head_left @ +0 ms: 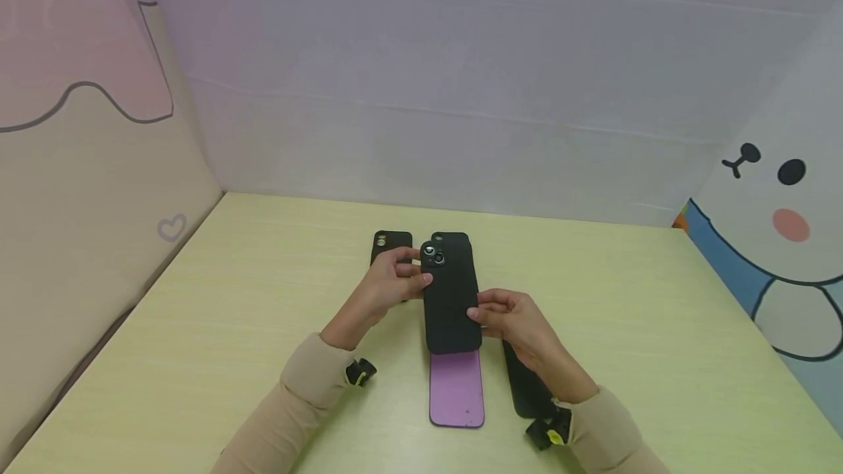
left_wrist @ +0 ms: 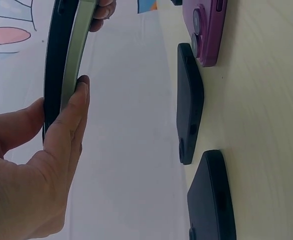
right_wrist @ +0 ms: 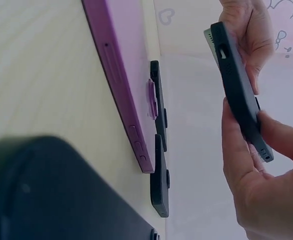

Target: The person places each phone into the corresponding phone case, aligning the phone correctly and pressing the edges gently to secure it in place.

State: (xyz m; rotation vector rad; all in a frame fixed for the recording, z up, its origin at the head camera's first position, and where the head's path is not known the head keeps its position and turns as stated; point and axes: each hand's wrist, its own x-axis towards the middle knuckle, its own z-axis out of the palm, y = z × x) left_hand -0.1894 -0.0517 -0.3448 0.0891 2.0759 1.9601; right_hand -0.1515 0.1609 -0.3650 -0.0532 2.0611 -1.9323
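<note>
Both hands hold a black phone case [head_left: 451, 306] up above the table, its camera corner at the upper left. A pale greenish phone [left_wrist: 77, 47] sits in it, with one edge standing proud of the case in the left wrist view. My left hand [head_left: 390, 282] pinches the left side near the camera lenses, thumb on the back. At the lower right edge, my right hand [head_left: 520, 324] grips between thumb and fingers. Beneath lies a purple phone [head_left: 456, 392], partly hidden by the held case.
Black phone-shaped pieces lie around the purple phone: one at the back left [head_left: 388, 240], one behind the held case [head_left: 457, 238], and one at the right [head_left: 525, 386], partly under the right forearm. The pale table [head_left: 276, 269] meets a white backdrop [head_left: 421, 145].
</note>
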